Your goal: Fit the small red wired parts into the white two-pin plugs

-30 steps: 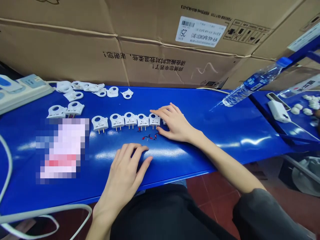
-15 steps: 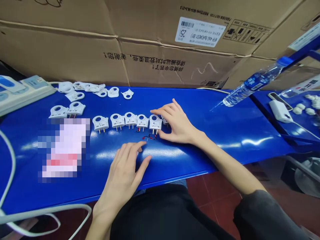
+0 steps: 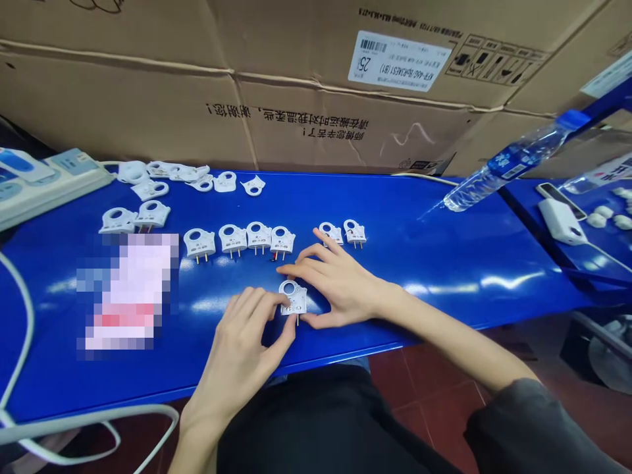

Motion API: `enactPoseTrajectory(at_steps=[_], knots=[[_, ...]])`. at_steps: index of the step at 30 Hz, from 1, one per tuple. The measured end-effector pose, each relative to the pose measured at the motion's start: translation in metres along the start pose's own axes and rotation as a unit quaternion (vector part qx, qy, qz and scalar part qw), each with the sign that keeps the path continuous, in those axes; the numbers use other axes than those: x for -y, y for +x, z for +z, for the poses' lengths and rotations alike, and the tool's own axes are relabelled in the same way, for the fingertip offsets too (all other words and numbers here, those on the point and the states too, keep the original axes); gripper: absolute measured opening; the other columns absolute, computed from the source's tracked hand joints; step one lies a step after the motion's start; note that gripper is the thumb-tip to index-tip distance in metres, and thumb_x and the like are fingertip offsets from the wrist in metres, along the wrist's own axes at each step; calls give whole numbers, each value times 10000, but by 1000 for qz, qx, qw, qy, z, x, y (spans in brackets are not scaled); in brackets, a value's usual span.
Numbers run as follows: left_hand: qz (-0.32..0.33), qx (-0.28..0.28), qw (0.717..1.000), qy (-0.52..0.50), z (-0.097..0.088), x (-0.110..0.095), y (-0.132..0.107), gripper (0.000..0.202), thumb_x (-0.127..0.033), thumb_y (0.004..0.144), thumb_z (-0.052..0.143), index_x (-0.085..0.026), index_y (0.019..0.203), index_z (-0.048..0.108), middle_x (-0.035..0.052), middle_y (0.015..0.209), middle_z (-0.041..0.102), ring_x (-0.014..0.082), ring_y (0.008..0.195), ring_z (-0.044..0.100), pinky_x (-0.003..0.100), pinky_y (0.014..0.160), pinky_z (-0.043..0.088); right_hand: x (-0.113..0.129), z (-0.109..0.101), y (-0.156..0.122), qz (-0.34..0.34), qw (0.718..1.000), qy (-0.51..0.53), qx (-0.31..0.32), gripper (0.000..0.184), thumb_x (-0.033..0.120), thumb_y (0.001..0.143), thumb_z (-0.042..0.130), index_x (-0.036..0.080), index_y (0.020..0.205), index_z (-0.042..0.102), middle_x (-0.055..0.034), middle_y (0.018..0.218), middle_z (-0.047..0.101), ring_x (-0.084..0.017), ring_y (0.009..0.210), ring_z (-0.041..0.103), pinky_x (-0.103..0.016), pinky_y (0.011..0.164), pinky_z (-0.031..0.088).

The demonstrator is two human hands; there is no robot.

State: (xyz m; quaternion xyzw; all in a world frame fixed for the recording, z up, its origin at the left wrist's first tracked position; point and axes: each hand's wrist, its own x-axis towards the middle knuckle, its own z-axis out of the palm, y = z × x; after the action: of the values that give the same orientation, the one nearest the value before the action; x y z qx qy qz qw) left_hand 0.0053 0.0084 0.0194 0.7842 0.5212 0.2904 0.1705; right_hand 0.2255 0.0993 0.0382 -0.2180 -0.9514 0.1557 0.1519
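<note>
A: What had just changed?

B: A white plug housing (image 3: 295, 296) had left the row of similar housings (image 3: 233, 239), leaving a gap, and sat in front of the row, between both hands.

A: Held how?

B: The left hand (image 3: 244, 339) appeared to pinch its left side between thumb and forefinger. The right hand (image 3: 340, 283) curved about the other side, thumb at the lower corner; whether it gripped, I couldn't tell.

A: Meaning?

B: My judgement: attention had passed from the row to this single piece.

A: Any writing?

B: Behind the row, the carton (image 3: 162, 118) stood upside down. Its label (image 3: 399, 60) read "KFR-46G/BpR3AES1 (B1)" and "25"; lettering nearer the row included "谢谢您". Right of the row, the bottle (image 3: 513, 161) bore blue branding I couldn't read.
</note>
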Motion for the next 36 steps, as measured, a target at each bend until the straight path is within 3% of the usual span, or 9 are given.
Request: enactPoseTrajectory(at_steps=[6,11,15,22,30,36], knots=[[6,15,1000,6,-1,0,2,52,-290,1026,555,-240,1033,572,-7,870,557,184,811,527,369,792,400,-2,-11,-2,17,1000,2,6,758,520,959,650,229,1612,397,-121,1490,615,-340,1377,502,-616,1261,246],[3,16,1000,3,-1,-1,2,56,-285,1028,561,-242,1058,582,10,946,614,198,898,580,373,830,419,-12,-15,-2,89,992,-91,-27,444,309,1065,494,189,1486,572,-139,1344,691,-318,1223,544,-504,994,455],[5,12,1000,-1,-1,-1,2,66,-263,1025,570,-244,1086,584,21,1031,652,202,967,605,373,864,439,-18,-12,-2,109,983,-148,-9,334,262,1084,476,220,1310,718,-118,1235,730,-307,1136,535,-441,856,435],[0,15,1000,-1,0,0,1,115,-264,1021,573,-264,1135,590,29,1094,674,226,1053,630,383,903,455,-19,-10,-2,98,985,-143,3,258,258,1072,519,207,1131,765,-101,1208,729,-295,1117,530,-422,847,413],[2,5,1000,-9,0,0,1,128,-269,1009,606,-255,1136,600,25,1090,694,216,1038,645,393,919,473,-19,-10,-3,107,984,-143,9,246,252,1052,534,208,1184,738,-110,1208,715,-299,1109,535,-417,836,397],[3,-9,1000,-15,1,3,0,132,-294,1013,622,-242,1134,607,22,1045,698,205,987,647,383,906,478,-19,-10,-4,97,984,-150,7,210,263,1048,542,203,1097,736,-108,1168,717,-295,1108,533,-414,831,374]])
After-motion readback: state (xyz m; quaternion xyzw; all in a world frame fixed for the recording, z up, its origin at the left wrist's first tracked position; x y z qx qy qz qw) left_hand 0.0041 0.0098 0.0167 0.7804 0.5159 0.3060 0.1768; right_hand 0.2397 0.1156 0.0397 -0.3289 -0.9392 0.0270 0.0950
